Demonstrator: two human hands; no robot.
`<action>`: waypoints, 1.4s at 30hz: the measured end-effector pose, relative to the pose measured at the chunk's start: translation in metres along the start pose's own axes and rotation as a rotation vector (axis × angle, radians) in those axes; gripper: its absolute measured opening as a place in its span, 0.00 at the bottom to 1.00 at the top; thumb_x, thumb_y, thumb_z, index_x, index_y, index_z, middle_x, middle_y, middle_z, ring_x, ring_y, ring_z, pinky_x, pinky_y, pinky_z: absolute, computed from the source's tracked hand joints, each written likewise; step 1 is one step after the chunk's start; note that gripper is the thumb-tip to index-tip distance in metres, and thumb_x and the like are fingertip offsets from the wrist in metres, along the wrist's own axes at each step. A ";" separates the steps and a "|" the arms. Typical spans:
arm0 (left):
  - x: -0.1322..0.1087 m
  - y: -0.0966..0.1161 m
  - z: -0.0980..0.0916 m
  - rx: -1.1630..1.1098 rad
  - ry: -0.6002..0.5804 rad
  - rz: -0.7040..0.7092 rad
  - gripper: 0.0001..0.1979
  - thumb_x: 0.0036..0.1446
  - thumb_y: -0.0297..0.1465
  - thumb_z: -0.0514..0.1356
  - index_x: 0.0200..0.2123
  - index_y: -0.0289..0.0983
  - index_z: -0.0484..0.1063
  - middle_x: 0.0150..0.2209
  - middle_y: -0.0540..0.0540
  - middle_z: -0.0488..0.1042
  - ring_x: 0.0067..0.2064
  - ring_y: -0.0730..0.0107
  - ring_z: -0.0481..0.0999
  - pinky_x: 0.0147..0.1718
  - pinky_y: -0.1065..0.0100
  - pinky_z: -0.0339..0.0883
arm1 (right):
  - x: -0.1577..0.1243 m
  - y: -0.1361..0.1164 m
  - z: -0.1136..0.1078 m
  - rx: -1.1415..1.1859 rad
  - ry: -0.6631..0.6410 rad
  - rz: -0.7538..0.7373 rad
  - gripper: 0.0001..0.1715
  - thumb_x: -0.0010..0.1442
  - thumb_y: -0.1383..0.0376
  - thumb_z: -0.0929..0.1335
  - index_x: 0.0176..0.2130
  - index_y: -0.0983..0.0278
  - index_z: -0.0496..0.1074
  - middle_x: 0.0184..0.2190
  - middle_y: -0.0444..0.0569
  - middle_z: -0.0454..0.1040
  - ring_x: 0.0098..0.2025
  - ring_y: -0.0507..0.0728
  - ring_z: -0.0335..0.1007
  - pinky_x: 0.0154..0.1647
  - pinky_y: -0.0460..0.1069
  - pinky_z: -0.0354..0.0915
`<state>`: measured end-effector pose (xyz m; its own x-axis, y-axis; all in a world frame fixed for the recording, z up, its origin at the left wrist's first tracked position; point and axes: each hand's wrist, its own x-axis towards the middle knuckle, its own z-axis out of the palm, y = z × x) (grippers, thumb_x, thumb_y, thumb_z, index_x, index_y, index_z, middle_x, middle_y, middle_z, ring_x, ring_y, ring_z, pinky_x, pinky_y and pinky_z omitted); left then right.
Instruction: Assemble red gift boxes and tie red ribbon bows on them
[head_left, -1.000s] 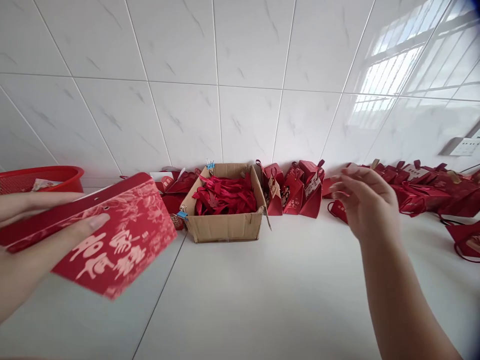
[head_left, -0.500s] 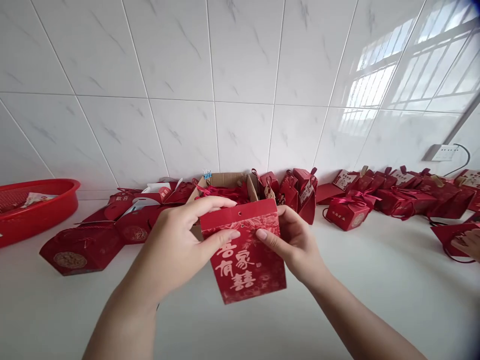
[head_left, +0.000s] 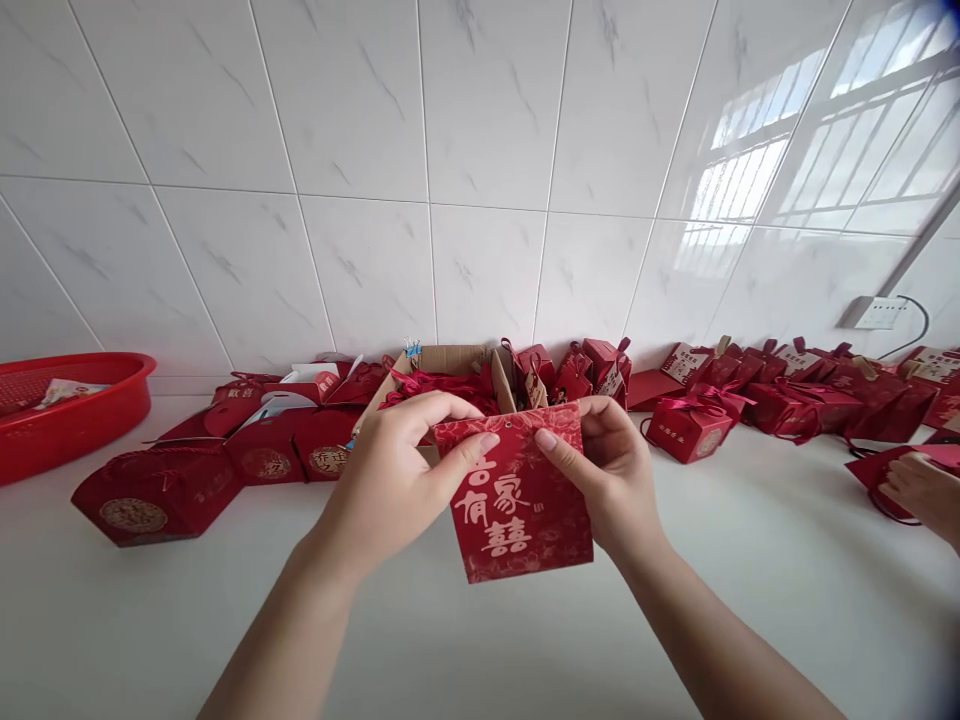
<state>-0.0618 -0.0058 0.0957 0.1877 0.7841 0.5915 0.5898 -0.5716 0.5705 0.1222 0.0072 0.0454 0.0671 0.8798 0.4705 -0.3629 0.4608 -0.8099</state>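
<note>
Between hands (head_left: pixel 397 468), red pale-lettered packet (head_left: pixel 521 510), perhaps flat

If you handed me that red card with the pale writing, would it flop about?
Probably not much: the red card looks flat, though held only near its top. It's likely light, because it seems thin. Stood up, it might tip, since its bottom edge looks narrow.

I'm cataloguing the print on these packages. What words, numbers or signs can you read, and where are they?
"家", "有", "囍": on the red card between the left hand and right hand; another character is partly covered by the left thumb.
"歡喜": on a red box near the basket.
Too small or blurred: round seals, pale tags, bow-tied box, packet in the basket.
</note>
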 end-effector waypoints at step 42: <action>-0.088 -0.085 0.004 0.299 -0.569 -0.258 0.33 0.51 0.19 0.48 0.61 0.43 0.62 0.64 0.48 0.62 0.65 0.61 0.59 0.63 0.55 0.55 | -0.017 -0.006 0.004 -0.655 -0.882 0.204 0.12 0.52 0.75 0.64 0.33 0.61 0.73 0.35 0.46 0.77 0.40 0.56 0.73 0.40 0.49 0.66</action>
<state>-0.1250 -0.0257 -0.0074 0.3466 0.9378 0.0202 0.8472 -0.3222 0.4225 0.1189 -0.0111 0.0433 -0.7152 0.6750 0.1813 0.2852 0.5186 -0.8060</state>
